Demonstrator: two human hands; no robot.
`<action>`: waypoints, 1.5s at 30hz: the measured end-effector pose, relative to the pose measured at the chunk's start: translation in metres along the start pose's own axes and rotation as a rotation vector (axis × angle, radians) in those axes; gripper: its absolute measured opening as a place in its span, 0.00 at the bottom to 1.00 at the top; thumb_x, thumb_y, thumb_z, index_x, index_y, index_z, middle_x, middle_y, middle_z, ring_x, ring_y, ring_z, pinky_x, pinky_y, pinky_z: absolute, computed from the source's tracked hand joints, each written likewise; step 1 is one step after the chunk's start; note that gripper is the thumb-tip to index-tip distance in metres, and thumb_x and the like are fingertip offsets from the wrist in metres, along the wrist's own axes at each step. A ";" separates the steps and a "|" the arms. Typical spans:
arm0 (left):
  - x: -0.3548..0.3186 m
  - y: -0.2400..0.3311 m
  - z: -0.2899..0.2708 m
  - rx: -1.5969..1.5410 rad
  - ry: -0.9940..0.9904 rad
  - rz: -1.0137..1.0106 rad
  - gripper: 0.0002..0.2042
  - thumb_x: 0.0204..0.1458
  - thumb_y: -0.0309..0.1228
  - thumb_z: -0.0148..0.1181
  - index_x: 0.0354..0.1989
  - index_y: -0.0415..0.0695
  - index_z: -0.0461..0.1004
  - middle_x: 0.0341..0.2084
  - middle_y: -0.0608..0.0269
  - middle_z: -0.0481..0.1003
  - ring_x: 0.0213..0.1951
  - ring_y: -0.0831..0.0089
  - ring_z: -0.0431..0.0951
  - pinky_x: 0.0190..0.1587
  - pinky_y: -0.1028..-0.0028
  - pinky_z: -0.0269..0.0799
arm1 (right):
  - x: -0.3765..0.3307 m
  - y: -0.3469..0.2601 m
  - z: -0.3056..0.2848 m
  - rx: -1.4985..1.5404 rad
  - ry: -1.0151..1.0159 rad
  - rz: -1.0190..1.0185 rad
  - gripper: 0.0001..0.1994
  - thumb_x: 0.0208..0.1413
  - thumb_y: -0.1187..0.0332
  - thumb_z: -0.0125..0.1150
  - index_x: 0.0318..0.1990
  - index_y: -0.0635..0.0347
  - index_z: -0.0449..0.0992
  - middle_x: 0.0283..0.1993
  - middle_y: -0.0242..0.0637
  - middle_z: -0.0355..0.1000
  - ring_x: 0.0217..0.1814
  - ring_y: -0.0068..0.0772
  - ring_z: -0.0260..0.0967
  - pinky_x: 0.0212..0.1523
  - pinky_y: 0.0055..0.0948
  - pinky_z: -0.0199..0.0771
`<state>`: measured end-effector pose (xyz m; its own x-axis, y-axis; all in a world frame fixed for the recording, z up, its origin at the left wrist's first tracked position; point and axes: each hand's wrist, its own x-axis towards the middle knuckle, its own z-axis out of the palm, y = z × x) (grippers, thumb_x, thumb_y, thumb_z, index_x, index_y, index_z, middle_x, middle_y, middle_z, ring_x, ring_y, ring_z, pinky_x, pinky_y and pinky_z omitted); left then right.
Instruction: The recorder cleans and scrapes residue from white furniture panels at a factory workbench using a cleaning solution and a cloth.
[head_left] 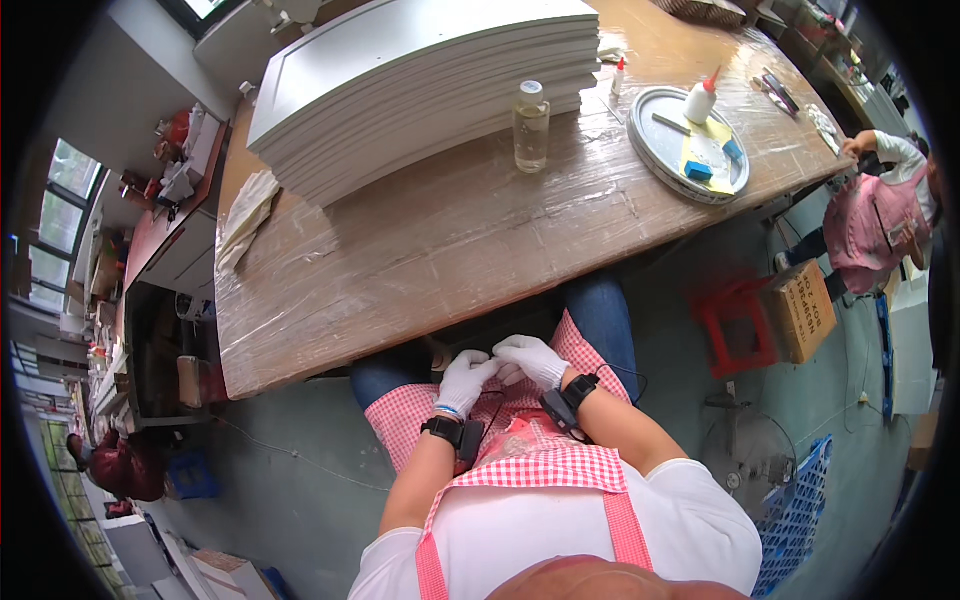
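Note:
My left hand and my right hand, both in white knit gloves, meet over my lap just below the table's near edge. The fingers of each are curled in and pressed close together at the tips. Whatever they may pinch is hidden or too small to make out. Beneath them spreads my red-and-white checked apron. Beyond the hands lies the plastic-covered table. On it rise a tall stack of white panels and, at its right, a clear bottle of pale liquid with a white cap.
A round tub lid at right bears a white glue bottle, a blue block and yellow paper. A crumpled cloth lies at the table's left. Right of me stand a red stool, a carton and another person.

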<state>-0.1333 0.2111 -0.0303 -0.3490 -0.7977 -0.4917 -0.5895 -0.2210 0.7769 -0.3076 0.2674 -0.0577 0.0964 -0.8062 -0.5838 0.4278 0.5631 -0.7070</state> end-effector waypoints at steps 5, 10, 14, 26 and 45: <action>0.012 0.100 -0.119 -0.338 0.225 0.405 0.08 0.58 0.26 0.64 0.45 0.38 0.78 0.34 0.69 0.78 0.36 0.81 0.75 0.41 0.79 0.72 | -0.035 -0.116 -0.033 0.136 0.138 -0.346 0.14 0.66 0.63 0.57 0.50 0.64 0.74 0.40 0.38 0.78 0.36 0.29 0.77 0.38 0.30 0.81; 0.061 0.214 -0.212 -0.248 0.700 0.680 0.09 0.58 0.26 0.65 0.46 0.39 0.78 0.37 0.66 0.79 0.38 0.78 0.77 0.44 0.78 0.73 | -0.016 -0.182 -0.090 0.180 0.324 -0.619 0.11 0.67 0.66 0.56 0.50 0.65 0.75 0.39 0.39 0.78 0.33 0.28 0.76 0.34 0.28 0.80; 0.111 0.272 -0.247 0.405 0.898 0.813 0.20 0.56 0.34 0.68 0.55 0.38 0.75 0.48 0.53 0.78 0.51 0.61 0.77 0.56 0.65 0.72 | -0.004 -0.195 -0.091 0.148 0.431 -0.473 0.12 0.66 0.68 0.58 0.51 0.66 0.74 0.40 0.39 0.77 0.31 0.29 0.77 0.31 0.28 0.82; 0.165 0.347 -0.255 1.120 0.776 0.466 0.27 0.48 0.38 0.70 0.59 0.47 0.75 0.55 0.53 0.72 0.58 0.53 0.72 0.63 0.60 0.70 | 0.011 -0.374 -0.027 -1.070 0.948 -0.930 0.33 0.55 0.53 0.66 0.65 0.62 0.68 0.58 0.55 0.69 0.57 0.52 0.73 0.57 0.41 0.75; 0.013 0.173 -0.273 1.305 1.083 0.667 0.17 0.43 0.28 0.65 0.43 0.48 0.73 0.39 0.60 0.72 0.45 0.56 0.74 0.49 0.58 0.73 | -0.008 -0.368 -0.124 -1.010 1.424 -0.736 0.22 0.54 0.47 0.67 0.44 0.57 0.80 0.48 0.49 0.77 0.51 0.53 0.74 0.51 0.47 0.75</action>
<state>-0.0407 0.0089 0.2048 -0.4787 -0.6472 0.5933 -0.8780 0.3583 -0.3175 -0.5771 0.0892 0.1583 -0.7729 -0.4704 0.4259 -0.6333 0.5309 -0.5631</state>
